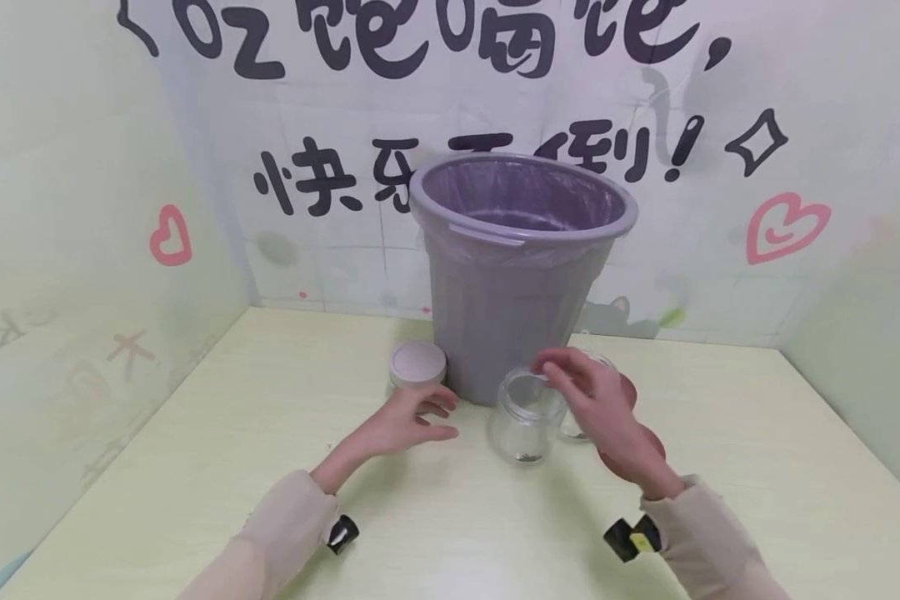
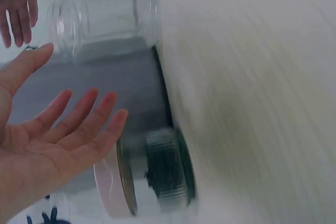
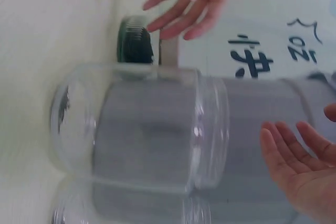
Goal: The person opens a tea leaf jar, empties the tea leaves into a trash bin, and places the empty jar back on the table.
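Observation:
My left hand (image 1: 408,421) is held just in front of a jar with a pale lid (image 1: 417,363), its fingers loosely spread around nothing. Dark green contents show inside that lidded jar (image 2: 165,169) in the left wrist view. A clear, lidless jar (image 1: 525,437) stands upright between the hands, with a small dark patch at its base. Beside its mouth is my right hand (image 1: 596,400), fingers loosely bent; the right wrist view shows a gap between the fingertips and the jar. Another clear jar (image 1: 572,429) is partly hidden behind the right hand.
A grey-purple bin (image 1: 510,308) with a clear liner stands behind the jars, near the back wall. Red round objects (image 1: 658,446) lie partly hidden under the right forearm. Printed walls enclose the pale tabletop (image 1: 450,525) at the back and both sides.

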Action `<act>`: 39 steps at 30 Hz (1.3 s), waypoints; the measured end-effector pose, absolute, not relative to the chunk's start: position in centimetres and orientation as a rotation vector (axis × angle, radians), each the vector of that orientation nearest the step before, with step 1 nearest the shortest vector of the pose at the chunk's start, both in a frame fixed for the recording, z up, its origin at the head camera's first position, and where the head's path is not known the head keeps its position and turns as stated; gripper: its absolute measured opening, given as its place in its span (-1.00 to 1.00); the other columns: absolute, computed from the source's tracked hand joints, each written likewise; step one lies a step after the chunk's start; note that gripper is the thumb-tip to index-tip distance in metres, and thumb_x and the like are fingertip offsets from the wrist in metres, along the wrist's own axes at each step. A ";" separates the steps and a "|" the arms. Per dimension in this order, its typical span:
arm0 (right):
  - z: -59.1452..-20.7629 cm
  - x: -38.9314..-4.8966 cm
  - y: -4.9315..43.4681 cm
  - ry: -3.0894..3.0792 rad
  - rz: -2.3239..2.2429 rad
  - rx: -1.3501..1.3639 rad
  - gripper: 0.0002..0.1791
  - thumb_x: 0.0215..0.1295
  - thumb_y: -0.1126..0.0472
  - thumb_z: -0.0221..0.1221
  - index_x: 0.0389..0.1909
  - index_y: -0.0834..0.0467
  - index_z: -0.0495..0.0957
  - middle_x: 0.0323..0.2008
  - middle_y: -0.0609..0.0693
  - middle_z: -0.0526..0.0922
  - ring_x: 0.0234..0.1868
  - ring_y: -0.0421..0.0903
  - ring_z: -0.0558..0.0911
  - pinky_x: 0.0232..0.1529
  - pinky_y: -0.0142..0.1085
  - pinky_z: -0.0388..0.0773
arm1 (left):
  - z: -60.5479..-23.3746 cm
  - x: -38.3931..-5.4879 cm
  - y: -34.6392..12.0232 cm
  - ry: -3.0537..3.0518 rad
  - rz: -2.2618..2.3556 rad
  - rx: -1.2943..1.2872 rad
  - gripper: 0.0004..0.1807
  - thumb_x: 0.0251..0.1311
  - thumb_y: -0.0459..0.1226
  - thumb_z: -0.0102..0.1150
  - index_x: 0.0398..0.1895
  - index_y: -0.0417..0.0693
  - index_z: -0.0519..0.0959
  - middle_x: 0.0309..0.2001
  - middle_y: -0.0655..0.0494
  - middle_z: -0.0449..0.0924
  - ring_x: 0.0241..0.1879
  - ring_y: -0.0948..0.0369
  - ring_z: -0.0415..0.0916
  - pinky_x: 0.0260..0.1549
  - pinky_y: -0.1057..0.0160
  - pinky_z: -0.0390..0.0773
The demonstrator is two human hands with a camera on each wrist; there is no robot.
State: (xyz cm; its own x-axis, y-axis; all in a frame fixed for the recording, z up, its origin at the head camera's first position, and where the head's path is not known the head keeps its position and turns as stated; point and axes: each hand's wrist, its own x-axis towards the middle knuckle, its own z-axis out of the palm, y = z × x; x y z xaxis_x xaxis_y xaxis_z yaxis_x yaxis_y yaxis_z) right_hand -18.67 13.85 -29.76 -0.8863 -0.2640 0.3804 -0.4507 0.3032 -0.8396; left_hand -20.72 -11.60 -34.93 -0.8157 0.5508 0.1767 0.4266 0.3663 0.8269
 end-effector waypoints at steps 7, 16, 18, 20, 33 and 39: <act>-31.8 -18.6 9.8 -2.441 1.449 0.875 -0.74 0.23 0.35 0.04 -0.08 0.37 0.43 -0.15 0.21 0.55 -0.11 0.03 0.56 -0.11 -0.30 0.51 | -34.6 -21.3 -14.4 2.618 1.619 0.727 -0.63 0.01 -0.40 0.21 -0.11 -0.41 0.42 -0.19 -0.26 0.52 -0.20 -0.01 0.52 -0.26 0.28 0.55; -33.6 -19.7 6.0 -2.624 1.361 0.791 -0.54 0.19 0.28 0.05 0.08 0.41 0.29 -0.03 0.30 0.45 -0.07 0.17 0.51 -0.09 -0.09 0.49 | -34.8 -22.2 -15.1 2.916 1.598 0.118 -0.35 -0.16 -0.32 0.35 0.00 -0.34 0.24 -0.13 -0.27 0.41 -0.13 -0.05 0.42 -0.18 0.08 0.45; -33.9 -20.1 5.4 -2.639 1.369 0.770 -0.52 0.18 0.28 0.05 0.09 0.43 0.27 -0.02 0.32 0.43 -0.06 0.19 0.49 -0.11 -0.09 0.50 | -35.1 -22.5 -15.1 2.913 1.553 0.059 -0.20 -0.20 -0.29 0.38 0.10 -0.34 0.14 -0.04 -0.32 0.32 -0.04 -0.10 0.34 -0.13 0.02 0.41; -34.1 -20.5 4.8 -2.662 1.352 0.745 -0.49 0.17 0.26 0.05 0.10 0.43 0.25 -0.01 0.34 0.42 -0.04 0.20 0.48 -0.13 -0.10 0.51 | -35.4 -22.9 -15.0 2.881 1.528 0.048 -0.06 -0.22 -0.27 0.40 0.19 -0.35 0.02 0.07 -0.37 0.21 0.05 -0.15 0.24 -0.07 -0.05 0.37; -35.7 -22.2 3.0 -2.710 1.204 0.673 -0.32 0.10 0.22 0.15 0.20 0.41 0.14 0.13 0.33 0.33 0.14 0.18 0.33 0.13 -0.02 0.29 | -36.7 -24.9 -13.9 2.745 1.462 0.179 0.14 -0.35 -0.31 0.46 0.26 -0.41 -0.12 0.18 -0.40 0.16 0.17 -0.21 0.15 0.10 -0.12 0.21; -36.0 -22.6 2.7 -2.726 1.229 0.676 -0.28 0.12 0.18 0.18 0.23 0.38 0.11 0.16 0.31 0.29 0.17 0.18 0.31 0.13 -0.02 0.28 | -36.8 -25.3 -13.7 2.753 1.440 0.135 0.05 -0.36 -0.29 0.47 0.20 -0.40 0.00 0.15 -0.37 0.22 0.15 -0.18 0.20 0.09 -0.10 0.24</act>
State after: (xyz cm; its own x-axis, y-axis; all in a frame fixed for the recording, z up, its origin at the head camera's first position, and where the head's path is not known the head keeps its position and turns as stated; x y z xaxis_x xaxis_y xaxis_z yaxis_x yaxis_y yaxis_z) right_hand -22.61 2.74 -36.04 -0.9002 -0.3610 0.2437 -0.4217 0.5821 -0.6952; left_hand -25.27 -13.68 -36.78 -0.9957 0.0915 0.0121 0.0621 0.5678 0.8208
